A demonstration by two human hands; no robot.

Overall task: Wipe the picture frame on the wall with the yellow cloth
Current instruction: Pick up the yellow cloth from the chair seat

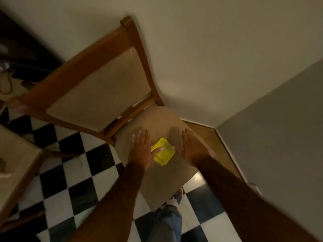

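A leg in blue jeans stands on the checkered floor at the chair's front edge; both forearms reach forward over the chair seat; the left hand is flat, its grip apart with fingers spread, the thumb lying on the cloth's left edge; the folded yellow cloth rests on the seat between the hands; the right hand is flat and spread just beside it, holding nothing; beyond, the padded chair back leans against the pale wall; the frame is out of view.
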